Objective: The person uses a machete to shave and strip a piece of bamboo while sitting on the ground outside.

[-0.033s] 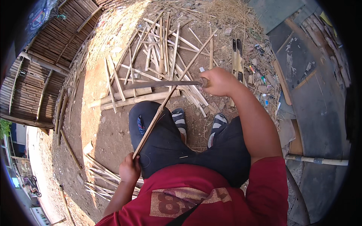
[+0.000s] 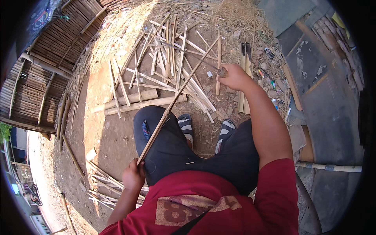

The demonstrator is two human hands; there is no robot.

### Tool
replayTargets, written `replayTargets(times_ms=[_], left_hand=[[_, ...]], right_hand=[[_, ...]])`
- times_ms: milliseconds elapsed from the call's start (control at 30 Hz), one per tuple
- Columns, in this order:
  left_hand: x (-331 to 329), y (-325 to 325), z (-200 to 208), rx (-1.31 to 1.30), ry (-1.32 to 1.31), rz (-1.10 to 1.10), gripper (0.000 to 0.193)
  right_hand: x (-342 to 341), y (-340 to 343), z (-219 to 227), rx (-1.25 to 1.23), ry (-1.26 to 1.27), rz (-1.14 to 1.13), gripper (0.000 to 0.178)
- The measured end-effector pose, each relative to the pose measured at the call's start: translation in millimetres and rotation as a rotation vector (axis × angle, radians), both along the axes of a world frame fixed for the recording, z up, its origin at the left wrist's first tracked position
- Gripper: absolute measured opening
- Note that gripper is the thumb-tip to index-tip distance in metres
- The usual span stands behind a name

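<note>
My left hand is closed around the near end of a long bamboo strip. The strip slants up and to the right, across my left thigh and over the ground ahead. In my right hand is the handle of a machete, gripped with curled fingers. Its thin, dark blade points left and away, beyond the strip, and is hard to make out against the bamboo behind. Blade and strip cross in the picture; whether they touch I cannot tell.
Split bamboo strips lie in a loose pile ahead, with whole bamboo poles nearer my feet. More strips are at my left side. Halved bamboo lengths lie ahead right. Dark boards stand along the right.
My right hand has moved slightly right and away. The machete blade has swung from level across the strip to pointing farther away. My left hand and the strip have barely moved.
</note>
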State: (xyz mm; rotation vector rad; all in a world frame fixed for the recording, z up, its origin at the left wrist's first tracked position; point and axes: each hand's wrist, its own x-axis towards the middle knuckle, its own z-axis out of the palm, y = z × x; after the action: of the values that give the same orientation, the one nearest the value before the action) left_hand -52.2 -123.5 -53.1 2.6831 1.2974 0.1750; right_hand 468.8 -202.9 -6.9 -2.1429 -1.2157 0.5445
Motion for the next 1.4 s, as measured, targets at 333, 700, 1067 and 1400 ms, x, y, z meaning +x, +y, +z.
replayTargets(times_ms=[333,700,1067,1400], left_hand=[[-7.8,-0.3,5.0,-0.059,-0.041,0.008,0.022],[-10.1,4.3,0.3,-0.045,-0.066,-0.019,0.016],[-7.9,20.4,16.4,-0.394,-0.120,0.020,0.026],[-1.2,28.4,27.1,-0.326,-0.017,-0.038,0.031]], right_hand=[[-41.4,4.6,10.2,-0.117,-0.342,0.403,0.047],[-70.9,7.9,32.6,-0.199,-0.456,0.450,0.041],[-66.4,9.9,16.3,-0.069,-0.405,0.327,0.040],[12.7,-8.0,-19.8,0.133,-0.143,-0.114,0.036]])
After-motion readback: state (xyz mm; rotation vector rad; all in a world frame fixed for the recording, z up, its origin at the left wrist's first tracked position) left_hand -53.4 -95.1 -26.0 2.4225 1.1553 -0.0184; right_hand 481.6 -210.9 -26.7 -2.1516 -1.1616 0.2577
